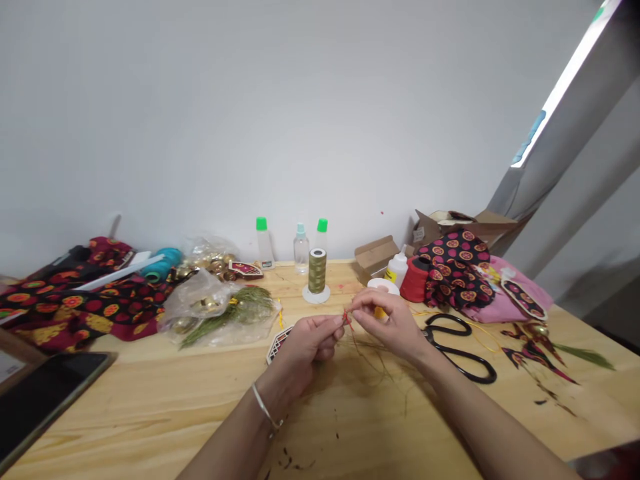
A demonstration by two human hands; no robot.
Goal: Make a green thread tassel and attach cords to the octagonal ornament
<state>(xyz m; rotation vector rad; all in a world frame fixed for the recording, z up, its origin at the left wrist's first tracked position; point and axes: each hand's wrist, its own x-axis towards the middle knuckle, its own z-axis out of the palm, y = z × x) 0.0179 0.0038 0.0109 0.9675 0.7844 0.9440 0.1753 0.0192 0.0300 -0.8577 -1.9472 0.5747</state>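
Note:
In the middle of the view, my left hand (313, 343) pinches a small knotted piece of red cord (346, 316) between thumb and forefinger. My right hand (387, 323) meets it from the right, thumb and fingertips closed on the cord's other side. Thin olive threads (383, 367) trail from between the hands down to the wooden table (200, 413). Partly hidden behind my left hand lies a patterned, white-edged ornament (278, 344). Black-handled scissors (463, 353) rest beside my right wrist, their blades mostly covered by it.
An olive thread spool (317, 272) stands ahead, with clear bottles (301, 250) behind. At left are patterned cloth (100, 300), a green tassel bundle (235, 310) on plastic and a dark phone-like device (45, 400). At right are a red thread cone (415, 280), a glue bottle (397, 269) and fabric scraps (535, 353).

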